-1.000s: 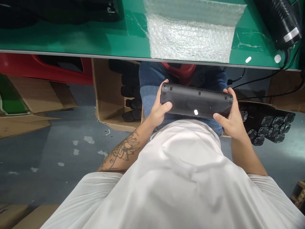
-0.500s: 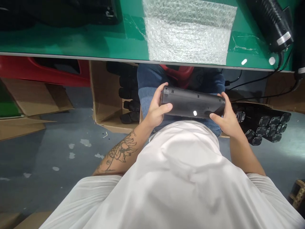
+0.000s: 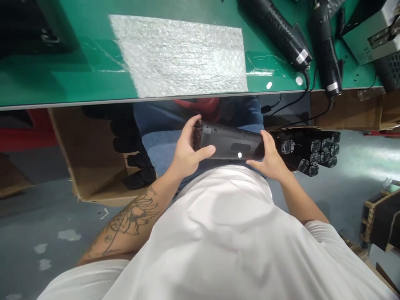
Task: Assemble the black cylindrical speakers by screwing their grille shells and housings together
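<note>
A long black case [image 3: 231, 141] with small slots along its edge is held over my lap, just below the table edge. My left hand [image 3: 189, 150] grips its left end, the thumb lying across the near face. On the right end my right hand [image 3: 268, 156] is closed, with the thumb at the lower edge and the fingers at the top. A small white spot shows on the case's face. Beyond it, a sheet of bubble wrap [image 3: 187, 58] lies flat on the green table [image 3: 93, 79].
Two black cylindrical tools [image 3: 290, 46] with cables lie at the table's right, near a grey-white box [image 3: 371, 39]. Under the table, a cardboard box [image 3: 90, 166] holds black parts at left. Several black cases [image 3: 315, 150] are stacked at right.
The view has shifted to the right, showing more of the table's right side. The case has turned a little in my hands, which both still hold its ends.
</note>
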### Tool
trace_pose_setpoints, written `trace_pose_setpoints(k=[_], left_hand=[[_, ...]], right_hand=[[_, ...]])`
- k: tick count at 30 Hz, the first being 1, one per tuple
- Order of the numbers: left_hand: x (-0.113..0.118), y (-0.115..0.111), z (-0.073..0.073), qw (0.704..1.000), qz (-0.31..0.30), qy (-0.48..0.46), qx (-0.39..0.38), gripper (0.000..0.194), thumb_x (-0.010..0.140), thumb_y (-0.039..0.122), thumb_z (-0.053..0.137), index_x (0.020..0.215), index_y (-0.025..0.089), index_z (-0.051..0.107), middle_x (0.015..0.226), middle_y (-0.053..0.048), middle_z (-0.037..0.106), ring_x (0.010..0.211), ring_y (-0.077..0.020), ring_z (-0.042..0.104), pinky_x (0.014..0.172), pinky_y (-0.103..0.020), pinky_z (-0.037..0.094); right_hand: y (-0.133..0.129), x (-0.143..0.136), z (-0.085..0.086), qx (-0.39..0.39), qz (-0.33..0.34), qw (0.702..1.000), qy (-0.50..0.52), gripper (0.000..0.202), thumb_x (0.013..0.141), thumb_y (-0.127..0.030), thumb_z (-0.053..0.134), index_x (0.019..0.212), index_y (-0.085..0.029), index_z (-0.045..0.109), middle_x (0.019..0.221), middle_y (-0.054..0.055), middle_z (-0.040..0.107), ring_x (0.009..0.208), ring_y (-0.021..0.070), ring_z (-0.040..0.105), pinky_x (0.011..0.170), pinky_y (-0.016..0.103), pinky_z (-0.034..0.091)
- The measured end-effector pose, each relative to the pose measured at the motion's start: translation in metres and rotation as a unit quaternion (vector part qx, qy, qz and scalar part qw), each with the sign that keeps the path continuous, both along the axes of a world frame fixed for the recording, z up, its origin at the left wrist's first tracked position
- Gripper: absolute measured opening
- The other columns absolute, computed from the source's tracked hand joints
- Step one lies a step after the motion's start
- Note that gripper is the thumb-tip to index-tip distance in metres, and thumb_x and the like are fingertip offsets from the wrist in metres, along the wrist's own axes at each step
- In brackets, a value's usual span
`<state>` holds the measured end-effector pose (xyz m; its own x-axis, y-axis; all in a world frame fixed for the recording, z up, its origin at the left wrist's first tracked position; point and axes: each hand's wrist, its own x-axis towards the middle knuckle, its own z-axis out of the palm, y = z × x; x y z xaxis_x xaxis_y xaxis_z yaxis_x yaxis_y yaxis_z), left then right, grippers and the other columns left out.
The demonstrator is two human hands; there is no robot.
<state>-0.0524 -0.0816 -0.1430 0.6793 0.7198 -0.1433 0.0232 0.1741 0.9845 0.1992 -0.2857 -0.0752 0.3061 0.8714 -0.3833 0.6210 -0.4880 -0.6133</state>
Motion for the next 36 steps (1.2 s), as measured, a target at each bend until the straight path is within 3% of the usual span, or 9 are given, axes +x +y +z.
trace_pose_setpoints(k=[4,10,17,21,28,36], left_hand=[[0.015,0.010,0.002,0.996,-0.067,0.033,0.042,0.116,0.081,0.085,0.085,0.172,0.029,0.040,0.151,-0.014,0.064,0.137,-0.0371,0.068,0.123,-0.055,0.055],[0.018,0.014,0.004,0.994,-0.088,0.056,0.035,0.115,0.087,0.085,0.079,0.175,0.027,0.033,0.161,-0.017,0.060,0.148,-0.0380,0.061,0.131,-0.056,0.047],[0.009,0.011,0.006,0.994,-0.093,0.051,0.001,0.116,0.089,0.083,0.080,0.176,0.026,0.028,0.165,-0.018,0.056,0.152,-0.0369,0.059,0.132,-0.055,0.047],[0.001,0.009,0.001,0.994,-0.095,0.047,-0.033,0.116,0.090,0.081,0.079,0.177,0.026,0.025,0.166,-0.018,0.055,0.151,-0.0365,0.059,0.132,-0.056,0.047],[-0.006,0.005,-0.009,0.995,-0.074,0.026,-0.062,0.116,0.086,0.079,0.084,0.175,0.028,0.030,0.161,-0.016,0.059,0.147,-0.0348,0.062,0.129,-0.053,0.050],[-0.006,0.005,-0.013,0.996,-0.066,0.032,-0.047,0.118,0.084,0.083,0.084,0.175,0.028,0.033,0.160,-0.016,0.060,0.147,-0.0363,0.062,0.130,-0.055,0.048]], right_hand=[[-0.004,0.005,0.000,0.020,0.021,0.999,-0.028,0.108,0.093,-0.054,0.087,0.178,-0.020,0.029,0.180,0.020,0.023,0.172,0.0377,0.030,0.143,0.062,0.036],[0.005,-0.001,-0.007,0.075,0.057,0.988,-0.123,0.096,0.097,-0.070,0.079,0.172,-0.022,0.042,0.177,0.019,0.034,0.172,0.0472,0.024,0.138,0.077,0.027],[0.030,-0.016,-0.011,0.198,0.094,0.967,-0.134,0.067,0.108,-0.057,0.067,0.162,-0.022,0.051,0.164,0.016,0.053,0.160,0.0364,0.048,0.135,0.063,0.040],[0.035,-0.020,-0.011,0.192,0.098,0.968,-0.131,0.063,0.106,-0.053,0.065,0.160,-0.021,0.055,0.164,0.017,0.053,0.158,0.0360,0.050,0.135,0.063,0.040],[0.037,-0.024,-0.007,0.132,0.093,0.982,-0.097,0.060,0.107,-0.054,0.061,0.158,-0.022,0.061,0.169,0.016,0.049,0.162,0.0367,0.045,0.142,0.066,0.029],[0.038,-0.027,-0.008,0.146,0.092,0.977,-0.124,0.052,0.108,-0.050,0.058,0.151,-0.022,0.067,0.167,0.014,0.053,0.160,0.0353,0.049,0.140,0.065,0.033]])
